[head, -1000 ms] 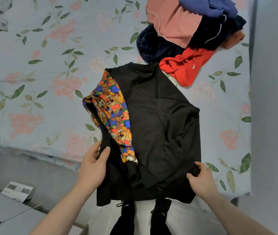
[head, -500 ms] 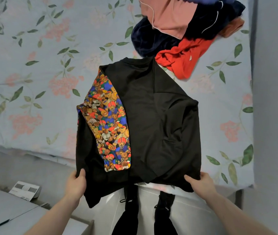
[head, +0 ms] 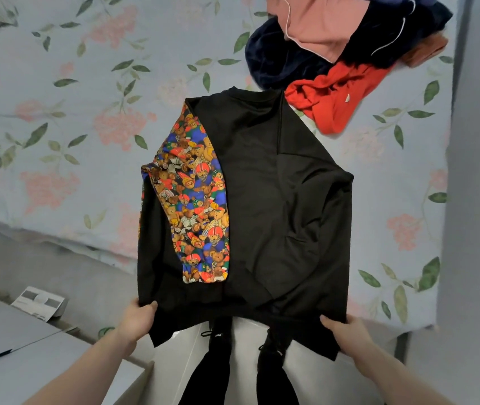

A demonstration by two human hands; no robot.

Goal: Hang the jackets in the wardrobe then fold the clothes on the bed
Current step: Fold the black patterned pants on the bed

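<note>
Folding's underway: left hand (head: 137, 318) and right hand (head: 347, 331) pinch the black top's (head: 276, 206) hem at six o'clock. Next, I'd guess, it gets lifted toward twelve.

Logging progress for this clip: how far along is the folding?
Done: the black top lies on the bed with both sleeves folded in, the bear-print sleeve across its front. In hand: the left hand and right hand grip its bottom hem corners, likely to fold it upward. Left: the unfolded pile beside it. Wardrobe and jackets are not in view.
</note>
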